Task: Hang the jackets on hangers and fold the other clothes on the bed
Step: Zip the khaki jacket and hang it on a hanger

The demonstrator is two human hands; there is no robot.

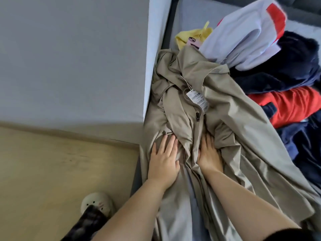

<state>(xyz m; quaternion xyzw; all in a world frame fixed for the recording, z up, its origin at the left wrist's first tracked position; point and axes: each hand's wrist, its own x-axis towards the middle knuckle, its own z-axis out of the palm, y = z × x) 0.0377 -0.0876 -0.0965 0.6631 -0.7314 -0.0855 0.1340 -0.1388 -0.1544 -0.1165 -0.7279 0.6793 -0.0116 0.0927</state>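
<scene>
A long beige jacket [225, 108] lies crumpled across the bed, its zip and a white price tag [198, 100] showing near the collar. My left hand [164, 159] rests flat on the fabric below the zip with fingers straight. My right hand [209, 153] lies beside it, fingers extended and pressed into a fold of the same jacket. A pile of other clothes sits to the right: a white and red garment [246, 32], a dark navy one [284, 66], a red one [291, 105] and a yellow one [192, 35].
A pink phone [194, 42] lies on the yellow garment. A grey wall [69, 58] borders the bed on the left. Wooden floor [52, 171] lies below it, with my slippered foot [97, 204] on it. Grey bed sheet [189, 14] shows at the far end.
</scene>
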